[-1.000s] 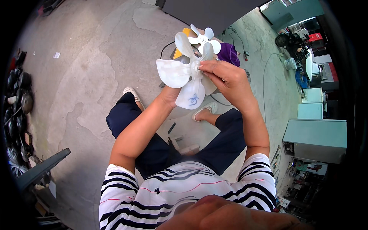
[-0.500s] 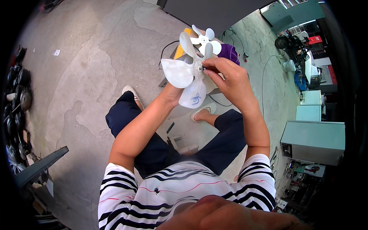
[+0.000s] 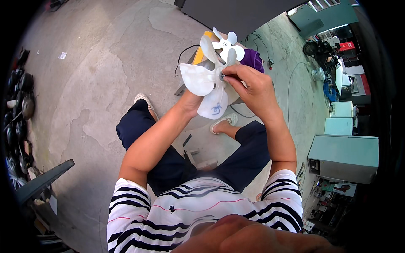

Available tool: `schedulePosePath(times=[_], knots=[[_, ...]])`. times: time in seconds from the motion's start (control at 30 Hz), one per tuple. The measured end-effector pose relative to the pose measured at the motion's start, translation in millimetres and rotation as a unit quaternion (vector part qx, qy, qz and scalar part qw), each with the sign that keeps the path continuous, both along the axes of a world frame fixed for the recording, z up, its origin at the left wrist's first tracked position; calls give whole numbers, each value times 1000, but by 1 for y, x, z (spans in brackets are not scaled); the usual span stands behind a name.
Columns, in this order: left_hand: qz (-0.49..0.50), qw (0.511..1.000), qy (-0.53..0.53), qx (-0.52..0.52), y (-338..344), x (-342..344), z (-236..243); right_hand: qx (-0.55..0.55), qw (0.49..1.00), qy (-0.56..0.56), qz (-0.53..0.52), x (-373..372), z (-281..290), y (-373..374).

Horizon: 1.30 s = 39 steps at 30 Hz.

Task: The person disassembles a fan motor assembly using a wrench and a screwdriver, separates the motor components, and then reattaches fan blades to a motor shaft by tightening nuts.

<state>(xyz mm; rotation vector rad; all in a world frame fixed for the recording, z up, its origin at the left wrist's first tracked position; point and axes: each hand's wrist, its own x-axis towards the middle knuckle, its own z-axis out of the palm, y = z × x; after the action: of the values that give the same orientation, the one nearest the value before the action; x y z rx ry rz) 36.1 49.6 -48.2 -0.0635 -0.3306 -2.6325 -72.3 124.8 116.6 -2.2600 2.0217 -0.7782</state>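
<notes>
A white plastic fan blade (image 3: 198,79) with several broad petals is raised in front of me, blue pen marks on its lowest petal. My right hand (image 3: 252,86) pinches a small dark piece (image 3: 222,76) between thumb and forefinger, against the middle of the fan blade. Whether it is a nut or a cap cannot be made out. My left hand (image 3: 192,102) reaches up behind the petals, which hide its fingers and whatever they touch. Just beyond, a second, smaller white fan blade (image 3: 227,45) lies beside a yellow object (image 3: 200,55) and purple cloth or netting (image 3: 252,60).
A large dark panel (image 3: 236,17) stands beyond the fan blades. Cables (image 3: 291,80) run across the concrete floor (image 3: 90,84). Dark bundled items (image 3: 26,97) line the left side; pale cabinets (image 3: 344,154) and a white bucket (image 3: 318,73) are at the right.
The fan blade has shifted very slightly to the right. The small dark piece in my right fingertips now sits closer against its middle.
</notes>
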Motion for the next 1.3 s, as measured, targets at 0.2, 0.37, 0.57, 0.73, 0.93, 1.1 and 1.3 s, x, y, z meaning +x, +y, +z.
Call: schedulePosePath(times=[0.2,0.37,0.57,0.73,0.93,1.1,1.3], knots=[[-8,1000,-2,3,2,-1,5,-8,999,31,0,-2,0,-1],[-49,997,44,49,1,-1,4,-8,999,50,7,-3,1,-3],[-41,997,51,49,3,-1,5,-29,996,85,25,-8,1,-5],[-42,997,47,46,1,-1,5,-25,994,104,25,-8,3,-6],[-46,996,54,58,1,0,6,-56,989,136,31,-9,1,-8],[-55,993,79,67,2,0,5,-64,986,150,34,-9,0,-8],[-65,991,88,72,2,0,7,-44,986,160,20,-10,-1,-5]])
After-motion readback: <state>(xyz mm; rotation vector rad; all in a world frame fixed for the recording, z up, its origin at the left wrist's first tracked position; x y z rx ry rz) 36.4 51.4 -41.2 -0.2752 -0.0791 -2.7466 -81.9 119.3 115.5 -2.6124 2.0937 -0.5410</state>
